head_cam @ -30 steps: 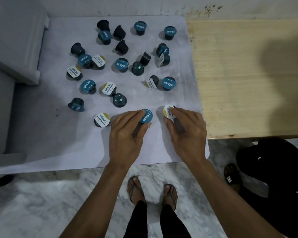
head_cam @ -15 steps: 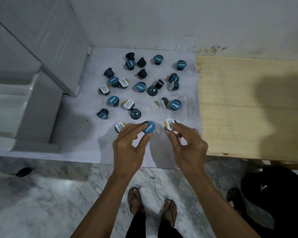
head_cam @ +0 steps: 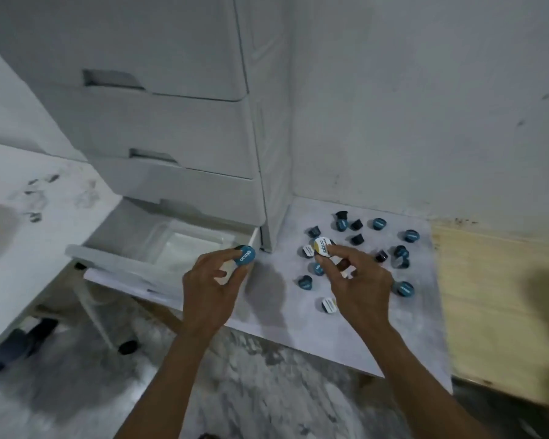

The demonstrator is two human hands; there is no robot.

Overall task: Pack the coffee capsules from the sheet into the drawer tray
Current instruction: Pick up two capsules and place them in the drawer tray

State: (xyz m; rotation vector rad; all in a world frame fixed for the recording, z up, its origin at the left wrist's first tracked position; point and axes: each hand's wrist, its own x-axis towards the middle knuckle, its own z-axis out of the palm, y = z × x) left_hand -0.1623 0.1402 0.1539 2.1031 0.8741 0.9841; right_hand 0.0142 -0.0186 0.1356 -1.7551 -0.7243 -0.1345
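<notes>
Head view: teal-lidded capsule (head_cam: pixel 245 256), dark-bodied.

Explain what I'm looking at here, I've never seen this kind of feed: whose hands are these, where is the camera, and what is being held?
There is no machine: a person works with bare hands, and the one camera sits on their head, looking forward and down. The left hand pinches a blue-lidded capsule near the corner of the open bottom drawer of a white drawer cabinet. The right hand pinches a white-and-yellow-lidded capsule above the pale sheet. Many loose capsules lie scattered on that sheet, beside a wooden board. No capsule shows in the drawer so far.
</notes>
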